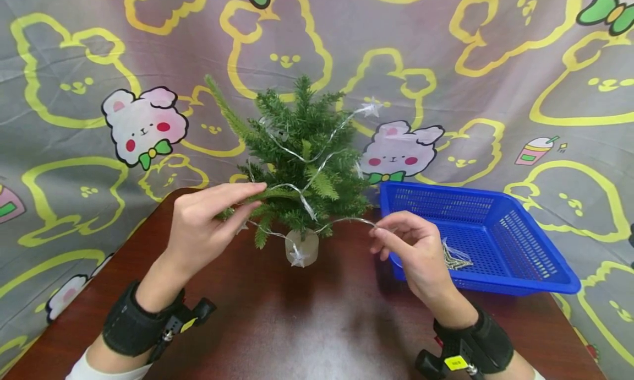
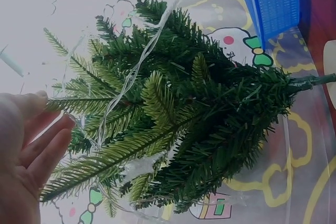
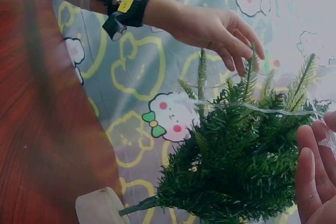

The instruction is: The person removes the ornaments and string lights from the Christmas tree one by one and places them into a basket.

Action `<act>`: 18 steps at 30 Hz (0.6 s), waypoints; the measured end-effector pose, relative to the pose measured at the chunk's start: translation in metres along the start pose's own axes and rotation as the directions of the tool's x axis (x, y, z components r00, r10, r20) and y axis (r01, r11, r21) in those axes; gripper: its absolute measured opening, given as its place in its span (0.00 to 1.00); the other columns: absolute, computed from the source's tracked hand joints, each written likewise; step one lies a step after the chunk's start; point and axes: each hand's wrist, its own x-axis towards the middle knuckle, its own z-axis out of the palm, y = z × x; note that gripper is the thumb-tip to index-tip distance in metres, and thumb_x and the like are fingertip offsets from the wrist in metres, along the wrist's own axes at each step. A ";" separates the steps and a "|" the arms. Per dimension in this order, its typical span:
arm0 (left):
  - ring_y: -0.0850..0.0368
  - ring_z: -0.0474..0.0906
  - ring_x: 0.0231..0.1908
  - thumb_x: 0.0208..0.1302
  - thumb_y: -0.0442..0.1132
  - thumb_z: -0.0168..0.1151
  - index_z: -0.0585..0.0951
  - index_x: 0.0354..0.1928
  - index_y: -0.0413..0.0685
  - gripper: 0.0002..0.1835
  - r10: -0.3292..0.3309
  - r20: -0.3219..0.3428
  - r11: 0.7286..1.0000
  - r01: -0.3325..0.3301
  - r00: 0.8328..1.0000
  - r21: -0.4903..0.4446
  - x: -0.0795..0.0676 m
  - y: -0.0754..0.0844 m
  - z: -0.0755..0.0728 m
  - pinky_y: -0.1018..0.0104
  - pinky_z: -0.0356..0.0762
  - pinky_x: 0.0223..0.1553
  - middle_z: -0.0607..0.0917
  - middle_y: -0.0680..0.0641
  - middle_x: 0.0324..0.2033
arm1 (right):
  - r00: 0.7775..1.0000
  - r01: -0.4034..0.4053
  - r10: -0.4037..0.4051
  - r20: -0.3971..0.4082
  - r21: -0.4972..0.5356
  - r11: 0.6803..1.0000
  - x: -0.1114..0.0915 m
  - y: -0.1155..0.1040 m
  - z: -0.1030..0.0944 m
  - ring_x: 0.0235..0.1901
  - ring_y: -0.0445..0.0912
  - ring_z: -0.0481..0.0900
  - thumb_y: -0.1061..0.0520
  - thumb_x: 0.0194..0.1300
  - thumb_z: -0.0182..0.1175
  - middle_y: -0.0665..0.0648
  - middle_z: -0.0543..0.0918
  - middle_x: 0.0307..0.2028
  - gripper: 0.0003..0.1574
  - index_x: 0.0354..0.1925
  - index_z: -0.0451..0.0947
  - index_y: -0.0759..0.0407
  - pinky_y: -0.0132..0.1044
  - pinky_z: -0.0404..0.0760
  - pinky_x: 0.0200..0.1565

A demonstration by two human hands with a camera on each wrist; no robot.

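A small artificial Christmas tree (image 1: 322, 143) stands upright on a pale round base (image 1: 309, 245). A clear string of star lights (image 1: 342, 126) winds across its branches, with one star (image 1: 297, 257) hanging in front of the base. On the tree's left, my left hand (image 1: 205, 215) pinches the tip of a green branch (image 2: 79, 102) between thumb and fingers. To the right of the tree, my right hand (image 1: 413, 248) holds the light string's wire between thumb and forefinger. That wire stretches from the lower branches to the fingers, and a star (image 3: 328, 142) shows beside them.
A blue plastic basket (image 1: 530, 283) stands on the right of the dark wooden table (image 1: 327, 336), just beyond my right hand. Gold star-shaped pieces in clear wrapping (image 1: 455, 259) lie in it. A cartoon-printed cloth (image 1: 307, 44) hangs behind the table.
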 end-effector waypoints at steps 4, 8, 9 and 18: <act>0.55 0.88 0.37 0.67 0.41 0.64 0.87 0.48 0.44 0.13 0.005 0.013 1.000 -0.005 1.000 -0.021 0.001 0.001 -0.001 0.74 0.75 0.33 0.91 0.44 0.41 | 0.999 0.032 -0.032 0.023 0.012 0.999 -0.001 -0.001 -0.003 0.24 0.44 0.85 0.73 0.66 0.55 0.51 0.89 0.30 0.16 0.36 0.83 0.56 0.35 0.81 0.24; 0.55 0.88 0.38 0.69 0.44 0.62 0.87 0.48 0.44 0.14 0.009 0.025 1.000 -0.009 1.000 -0.030 0.002 0.002 -0.001 0.75 0.79 0.39 0.90 0.45 0.41 | 0.998 0.038 -0.040 0.058 0.040 0.998 -0.003 -0.004 -0.003 0.27 0.43 0.87 0.76 0.64 0.55 0.51 0.90 0.34 0.16 0.35 0.83 0.58 0.36 0.83 0.26; 0.55 0.88 0.38 0.69 0.44 0.62 0.87 0.48 0.44 0.14 0.011 0.026 0.999 -0.010 1.000 -0.032 0.002 0.003 -0.001 0.75 0.79 0.39 0.90 0.45 0.42 | 0.998 0.023 -0.025 0.062 0.037 0.999 -0.004 -0.006 -0.003 0.27 0.43 0.88 0.75 0.64 0.56 0.51 0.90 0.35 0.16 0.34 0.82 0.58 0.37 0.84 0.27; 0.53 0.88 0.40 0.70 0.45 0.60 0.87 0.47 0.43 0.15 0.030 0.019 0.998 -0.029 0.999 -0.054 0.002 0.005 0.001 0.78 0.78 0.51 0.90 0.45 0.42 | 0.990 -0.065 0.058 0.126 0.051 0.997 -0.006 -0.008 -0.002 0.28 0.44 0.89 0.79 0.59 0.58 0.54 0.87 0.32 0.16 0.27 0.74 0.61 0.44 0.87 0.32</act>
